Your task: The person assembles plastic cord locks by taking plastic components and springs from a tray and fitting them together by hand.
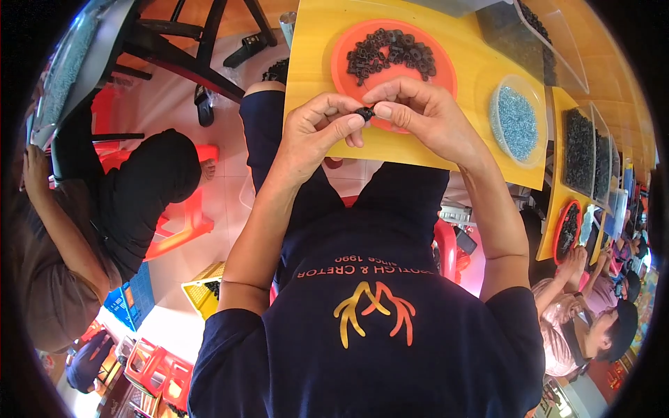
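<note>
Part in hand: small black ring-shaped rubber piece [364, 112], pinched between both hands just in front of the round orange plastic plate [348, 49], over the near edge of the yellow board.
Left hand: left hand [317, 132] curled, thumb and forefinger closed on the small black piece from the plate's near-left side.
Right hand: right hand [428, 118] curled, fingertips [382, 110] gripping the same piece from the plate's near-right side; the two hands touch at the piece.
Plate contents: heap of black rubber rings [390, 52] lying on the orange plate, mostly on its far half.
Board: flat yellow board [313, 63] under the plate, reaching out on every side of it.
Bowl: clear round plastic bowl of small blue-grey beads [516, 122], on the same board, right of the plate and apart from it.
Trays: clear trays of dark parts [578, 150], further right of the plate, past the bowl.
Neighbour on the left: seated person in dark trousers [139, 188] on a red plastic stool [185, 223], well left of the plate.
Neighbour on the right: another person [592, 327], well right of the plate and nearer the viewer, beside a second red plate [568, 230].
</note>
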A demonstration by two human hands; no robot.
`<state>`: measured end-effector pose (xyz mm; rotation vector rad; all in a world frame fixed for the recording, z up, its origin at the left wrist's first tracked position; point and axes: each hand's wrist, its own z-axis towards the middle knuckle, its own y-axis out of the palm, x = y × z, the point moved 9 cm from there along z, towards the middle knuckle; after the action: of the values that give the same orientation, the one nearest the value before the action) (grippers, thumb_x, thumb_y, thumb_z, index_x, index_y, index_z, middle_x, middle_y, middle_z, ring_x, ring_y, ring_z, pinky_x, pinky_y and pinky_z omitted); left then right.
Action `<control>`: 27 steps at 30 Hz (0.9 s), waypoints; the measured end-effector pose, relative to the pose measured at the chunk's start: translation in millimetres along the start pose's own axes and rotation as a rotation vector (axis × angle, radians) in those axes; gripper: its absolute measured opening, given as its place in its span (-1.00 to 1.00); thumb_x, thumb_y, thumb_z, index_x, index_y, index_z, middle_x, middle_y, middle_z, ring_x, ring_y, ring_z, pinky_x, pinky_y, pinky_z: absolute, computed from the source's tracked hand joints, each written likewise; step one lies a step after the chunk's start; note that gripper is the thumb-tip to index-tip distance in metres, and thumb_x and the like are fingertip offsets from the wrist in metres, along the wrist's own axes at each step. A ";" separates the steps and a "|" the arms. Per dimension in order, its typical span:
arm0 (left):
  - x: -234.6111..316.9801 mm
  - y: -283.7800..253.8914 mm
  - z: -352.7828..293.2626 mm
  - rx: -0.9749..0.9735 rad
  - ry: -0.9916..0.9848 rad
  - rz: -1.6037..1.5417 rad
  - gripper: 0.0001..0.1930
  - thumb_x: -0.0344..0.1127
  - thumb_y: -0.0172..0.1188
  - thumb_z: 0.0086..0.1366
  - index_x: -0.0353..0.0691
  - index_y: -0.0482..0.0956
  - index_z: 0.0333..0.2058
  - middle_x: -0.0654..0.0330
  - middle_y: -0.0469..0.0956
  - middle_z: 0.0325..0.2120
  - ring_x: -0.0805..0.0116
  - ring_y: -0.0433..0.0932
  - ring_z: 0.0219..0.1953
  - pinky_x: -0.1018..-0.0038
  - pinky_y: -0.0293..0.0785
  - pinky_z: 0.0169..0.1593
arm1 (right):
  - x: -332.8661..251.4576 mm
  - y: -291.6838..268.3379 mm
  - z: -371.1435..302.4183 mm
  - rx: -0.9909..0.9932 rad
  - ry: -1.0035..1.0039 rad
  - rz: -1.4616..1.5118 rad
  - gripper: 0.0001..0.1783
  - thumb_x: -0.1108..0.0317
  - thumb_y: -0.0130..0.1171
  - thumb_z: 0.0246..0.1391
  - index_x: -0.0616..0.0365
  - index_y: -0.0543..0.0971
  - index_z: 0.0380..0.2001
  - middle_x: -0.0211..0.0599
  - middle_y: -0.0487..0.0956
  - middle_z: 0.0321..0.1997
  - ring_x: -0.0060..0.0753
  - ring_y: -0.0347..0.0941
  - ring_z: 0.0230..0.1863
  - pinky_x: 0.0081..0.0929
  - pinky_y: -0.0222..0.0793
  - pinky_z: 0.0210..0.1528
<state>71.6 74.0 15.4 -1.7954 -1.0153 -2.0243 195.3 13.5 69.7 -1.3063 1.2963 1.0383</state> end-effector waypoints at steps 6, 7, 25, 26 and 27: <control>-2.6 7.1 1.4 -0.068 -0.055 -0.149 -0.84 -0.42 0.23 0.32 -0.33 0.57 -0.16 0.21 0.61 -0.42 0.52 0.58 -0.43 0.60 0.51 -0.31 | 4.5 0.4 -1.8 -0.071 0.019 0.014 -0.76 0.30 0.19 0.25 0.17 0.60 -0.09 -0.49 0.61 -0.13 -0.65 0.49 -0.13 -0.62 0.41 -0.09; -2.7 6.9 1.8 -0.062 -0.056 -0.110 -0.84 -0.41 0.23 0.32 -0.33 0.57 -0.16 0.21 0.61 -0.42 0.52 0.58 -0.43 0.61 0.51 -0.31 | 0.2 -1.0 -2.2 -0.041 -0.036 -0.135 -0.77 0.33 0.19 0.24 0.20 0.59 -0.09 -0.46 0.61 -0.17 -0.64 0.49 -0.15 -0.61 0.41 -0.12; -2.7 30.0 -4.2 -0.174 -0.133 0.060 -0.89 -0.44 0.22 0.31 -0.32 0.56 -0.22 0.33 0.55 -0.39 0.62 0.50 -0.39 0.64 0.45 -0.32 | -13.7 7.5 -17.1 -0.313 -0.121 -0.718 -0.71 0.20 0.03 0.27 0.26 0.49 -0.35 -0.01 0.53 -0.41 0.16 0.47 -0.31 -0.06 0.34 -0.28; -3.9 30.5 -3.3 -0.176 -0.140 0.044 -0.89 -0.44 0.22 0.31 -0.32 0.56 -0.22 0.33 0.55 -0.39 0.62 0.51 -0.39 0.64 0.45 -0.32 | -14.5 7.0 -17.3 -0.286 -0.129 -0.751 -0.70 0.21 0.05 0.26 0.26 0.50 -0.37 0.00 0.54 -0.42 0.15 0.48 -0.31 -0.05 0.34 -0.28; -6.1 30.5 -2.3 -0.177 -0.146 0.042 -0.89 -0.44 0.22 0.31 -0.32 0.56 -0.22 0.33 0.55 -0.39 0.62 0.51 -0.39 0.64 0.45 -0.32 | -13.7 9.9 -18.6 -0.285 -0.124 -0.747 -0.70 0.21 0.05 0.26 0.26 0.50 -0.37 0.00 0.54 -0.42 0.15 0.48 -0.31 -0.05 0.34 -0.28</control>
<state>89.5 48.9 19.8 -2.0620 -0.8507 -2.0391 183.4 -2.2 85.3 -1.7197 0.4853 0.7557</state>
